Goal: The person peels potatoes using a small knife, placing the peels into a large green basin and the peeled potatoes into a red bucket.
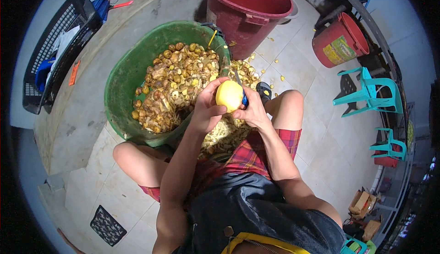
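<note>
My left hand (207, 109) grips a round yellow peeled potato (228, 95) in front of me, above my knees. My right hand (251, 112) is closed on a blue-handled peeler (243, 94), whose blade rests against the potato's right side. Just beyond the hands stands a green tub (123, 77) heaped with brown unpeeled potatoes (176, 82). Pale yellow peelings (222, 135) lie in a pile on the floor between my legs, under the hands.
A large dark red bucket (250, 9) stands behind the tub, a smaller red bucket (340, 41) to the right. Two turquoise plastic chairs (369, 91) are at the right. A black crate (57, 48) sits on the raised concrete ledge at left. Peel scraps dot the tiled floor.
</note>
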The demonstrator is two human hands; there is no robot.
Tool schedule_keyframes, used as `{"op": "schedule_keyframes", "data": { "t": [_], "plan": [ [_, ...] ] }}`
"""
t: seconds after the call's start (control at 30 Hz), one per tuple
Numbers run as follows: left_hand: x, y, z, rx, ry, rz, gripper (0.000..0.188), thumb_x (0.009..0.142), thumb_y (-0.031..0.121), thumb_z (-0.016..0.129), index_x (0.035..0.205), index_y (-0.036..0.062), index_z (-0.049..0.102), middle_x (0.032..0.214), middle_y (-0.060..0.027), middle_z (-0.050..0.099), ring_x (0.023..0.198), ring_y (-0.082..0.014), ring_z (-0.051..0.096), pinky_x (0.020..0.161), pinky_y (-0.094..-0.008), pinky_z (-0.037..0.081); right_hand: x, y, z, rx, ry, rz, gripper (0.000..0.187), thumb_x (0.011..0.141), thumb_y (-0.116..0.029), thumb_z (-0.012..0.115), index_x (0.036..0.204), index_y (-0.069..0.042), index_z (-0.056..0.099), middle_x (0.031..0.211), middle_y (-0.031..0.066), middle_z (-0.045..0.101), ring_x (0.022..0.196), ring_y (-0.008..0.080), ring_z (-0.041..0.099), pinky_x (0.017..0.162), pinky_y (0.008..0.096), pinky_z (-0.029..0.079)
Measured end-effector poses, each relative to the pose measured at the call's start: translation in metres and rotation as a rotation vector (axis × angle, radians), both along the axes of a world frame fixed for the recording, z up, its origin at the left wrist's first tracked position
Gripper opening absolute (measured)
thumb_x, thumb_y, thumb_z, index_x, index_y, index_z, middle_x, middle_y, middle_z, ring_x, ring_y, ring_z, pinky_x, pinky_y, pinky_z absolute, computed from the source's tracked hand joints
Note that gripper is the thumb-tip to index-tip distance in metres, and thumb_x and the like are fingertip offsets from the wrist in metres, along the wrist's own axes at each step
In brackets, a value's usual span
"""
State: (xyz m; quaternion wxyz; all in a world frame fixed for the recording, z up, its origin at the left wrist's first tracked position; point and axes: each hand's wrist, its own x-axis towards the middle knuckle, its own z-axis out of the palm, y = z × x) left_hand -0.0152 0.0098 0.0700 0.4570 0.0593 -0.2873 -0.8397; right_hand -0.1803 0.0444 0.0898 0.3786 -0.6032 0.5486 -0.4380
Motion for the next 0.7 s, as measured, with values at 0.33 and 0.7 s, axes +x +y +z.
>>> {"op": "schedule_keyframes", "data": {
  "t": [0.33, 0.7],
  "plan": [
    [-0.007, 0.003, 0.006, -0.030, -0.008, 0.097, 0.082, 0.067, 0.004, 0.081, 0.134, -0.0053, 0.034, 0.123, -0.0106, 0.051, 0.114, -0.0192, 0.053, 0.100, -0.0327, 0.044, 0.001, 0.010, -0.002, -0.026, 0.242, -0.078, 0.062, 0.069, -0.062, 0.073, 0.074, -0.002, 0.058, 0.054, 0.0084, 0.053, 0.048, 0.0214, 0.050, 0.049, 0.0349, 0.041],
    [-0.007, 0.005, 0.008, -0.048, -0.165, 0.282, 0.072, 0.068, -0.007, 0.076, 0.129, -0.0062, 0.038, 0.118, -0.0104, 0.054, 0.109, -0.0193, 0.058, 0.096, -0.0320, 0.048, -0.001, 0.009, 0.003, -0.235, 0.480, -0.128, 0.054, 0.086, -0.054, 0.059, 0.066, -0.004, 0.058, 0.053, 0.0187, 0.054, 0.051, 0.0387, 0.059, 0.047, 0.0435, 0.047]
  ]
}}
